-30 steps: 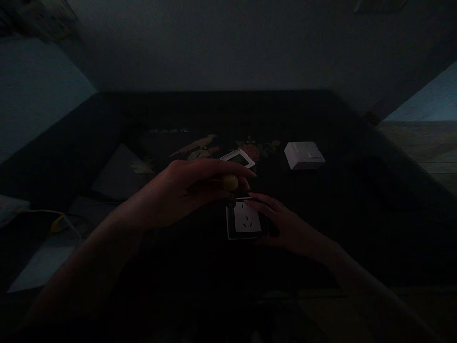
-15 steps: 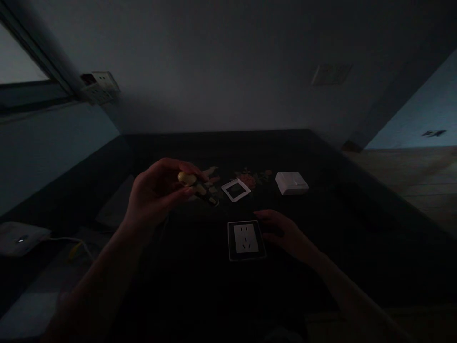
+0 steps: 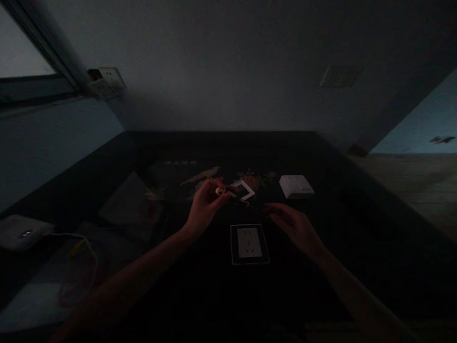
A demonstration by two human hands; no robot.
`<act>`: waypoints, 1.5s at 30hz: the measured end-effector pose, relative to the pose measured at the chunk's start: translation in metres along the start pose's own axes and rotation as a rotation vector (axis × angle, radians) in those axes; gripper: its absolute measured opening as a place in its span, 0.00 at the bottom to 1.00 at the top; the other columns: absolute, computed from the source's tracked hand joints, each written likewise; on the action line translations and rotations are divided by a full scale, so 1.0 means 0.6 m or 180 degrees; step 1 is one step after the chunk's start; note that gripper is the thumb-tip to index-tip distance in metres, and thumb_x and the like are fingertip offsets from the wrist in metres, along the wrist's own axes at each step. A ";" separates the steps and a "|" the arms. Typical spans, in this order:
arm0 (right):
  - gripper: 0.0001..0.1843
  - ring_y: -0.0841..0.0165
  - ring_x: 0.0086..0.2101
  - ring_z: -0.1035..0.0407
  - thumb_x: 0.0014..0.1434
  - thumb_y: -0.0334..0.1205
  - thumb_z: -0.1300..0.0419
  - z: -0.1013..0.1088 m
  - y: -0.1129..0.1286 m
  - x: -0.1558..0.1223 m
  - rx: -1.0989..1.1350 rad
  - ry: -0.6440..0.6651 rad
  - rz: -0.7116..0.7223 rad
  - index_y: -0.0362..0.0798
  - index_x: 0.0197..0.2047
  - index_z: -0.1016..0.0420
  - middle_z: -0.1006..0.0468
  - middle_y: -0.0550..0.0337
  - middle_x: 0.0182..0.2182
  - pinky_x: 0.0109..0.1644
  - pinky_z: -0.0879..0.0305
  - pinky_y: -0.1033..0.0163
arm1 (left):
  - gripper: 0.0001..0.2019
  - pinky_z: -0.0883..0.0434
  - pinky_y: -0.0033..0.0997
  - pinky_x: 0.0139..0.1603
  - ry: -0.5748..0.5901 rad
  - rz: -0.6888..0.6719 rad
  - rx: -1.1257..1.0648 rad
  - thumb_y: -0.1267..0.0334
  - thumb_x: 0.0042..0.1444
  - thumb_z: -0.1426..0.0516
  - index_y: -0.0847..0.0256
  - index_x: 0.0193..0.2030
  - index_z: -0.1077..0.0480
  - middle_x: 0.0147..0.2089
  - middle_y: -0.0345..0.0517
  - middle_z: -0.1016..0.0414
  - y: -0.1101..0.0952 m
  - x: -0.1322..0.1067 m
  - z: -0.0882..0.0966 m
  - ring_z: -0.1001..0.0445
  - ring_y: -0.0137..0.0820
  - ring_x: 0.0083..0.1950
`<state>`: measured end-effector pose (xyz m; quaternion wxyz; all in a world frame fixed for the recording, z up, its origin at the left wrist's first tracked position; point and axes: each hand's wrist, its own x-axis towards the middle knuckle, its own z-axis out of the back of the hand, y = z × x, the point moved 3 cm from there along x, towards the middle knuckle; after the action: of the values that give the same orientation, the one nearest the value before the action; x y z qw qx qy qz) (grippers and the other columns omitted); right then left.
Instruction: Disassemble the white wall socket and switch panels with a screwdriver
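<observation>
My left hand (image 3: pixel 209 200) is closed around the yellow-and-black handle of what looks like a screwdriver (image 3: pixel 232 194). It is held above the dark table, tilted down to the right. A thin dark line runs from the handle's end towards my right hand (image 3: pixel 291 224), whose fingers are pressed together there; what they pinch is too dark to make out. Below and between the hands lies a wall socket (image 3: pixel 249 243) with a white centre and a dark surround, face up. A white square frame (image 3: pixel 246 189) lies behind the handle, partly covered by it.
To the right on the dark table (image 3: pixel 221 143) stands a white box-shaped piece (image 3: pixel 296 186). A white device (image 3: pixel 24 232) with a cable (image 3: pixel 85 240) sits at far left. Sockets (image 3: pixel 107 82) and a plate (image 3: pixel 341 76) are on the wall. Light is very dim.
My left hand has moved right with the screwdriver, towards my right hand. My right hand has shifted from beside the socket up to the screwdriver's far end.
</observation>
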<state>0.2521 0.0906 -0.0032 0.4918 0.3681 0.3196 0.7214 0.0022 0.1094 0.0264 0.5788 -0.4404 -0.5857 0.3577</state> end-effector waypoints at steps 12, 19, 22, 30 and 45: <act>0.16 0.63 0.45 0.25 0.67 0.44 0.40 -0.021 -0.071 0.064 -0.0550 0.0672 0.0202 0.46 0.54 0.27 0.23 0.53 0.50 0.48 0.26 0.51 | 0.11 0.24 0.42 0.49 0.0750 0.0029 0.1508 0.58 0.60 0.37 0.61 0.45 0.26 0.45 0.48 0.20 0.097 -0.013 0.026 0.21 0.37 0.45; 0.17 0.62 0.46 0.26 0.67 0.44 0.40 -0.037 -0.102 0.091 -0.0807 0.0789 0.0496 0.46 0.55 0.28 0.24 0.52 0.52 0.49 0.26 0.50 | 0.11 0.26 0.48 0.55 0.1408 -0.0108 0.2274 0.60 0.63 0.40 0.61 0.49 0.27 0.50 0.49 0.23 0.130 -0.018 0.037 0.24 0.39 0.52; 0.17 0.62 0.46 0.26 0.67 0.44 0.40 -0.040 -0.103 0.092 -0.0895 0.0731 0.0604 0.46 0.55 0.28 0.24 0.52 0.52 0.49 0.26 0.50 | 0.09 0.27 0.45 0.55 0.1345 -0.0172 0.2368 0.64 0.61 0.39 0.58 0.48 0.25 0.48 0.49 0.21 0.128 -0.015 0.037 0.24 0.39 0.51; 0.16 0.62 0.46 0.26 0.67 0.44 0.40 -0.048 -0.107 0.088 -0.1096 0.0593 0.0851 0.46 0.55 0.28 0.24 0.52 0.52 0.49 0.26 0.50 | 0.11 0.26 0.42 0.55 0.1288 -0.0296 0.2519 0.63 0.62 0.41 0.58 0.50 0.26 0.50 0.50 0.22 0.132 -0.015 0.039 0.24 0.40 0.52; 0.15 0.63 0.45 0.26 0.67 0.44 0.40 -0.006 -0.091 0.112 -0.1134 0.0520 0.1014 0.46 0.53 0.27 0.23 0.53 0.50 0.49 0.26 0.51 | 0.14 0.23 0.45 0.50 0.1091 -0.0125 0.2621 0.59 0.66 0.42 0.63 0.54 0.30 0.52 0.50 0.25 0.139 0.025 0.052 0.23 0.37 0.49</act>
<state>0.2584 0.1709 -0.0352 0.4016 0.2619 0.1641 0.8621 -0.0195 0.1558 -0.0478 0.8013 -0.2150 -0.2983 0.4719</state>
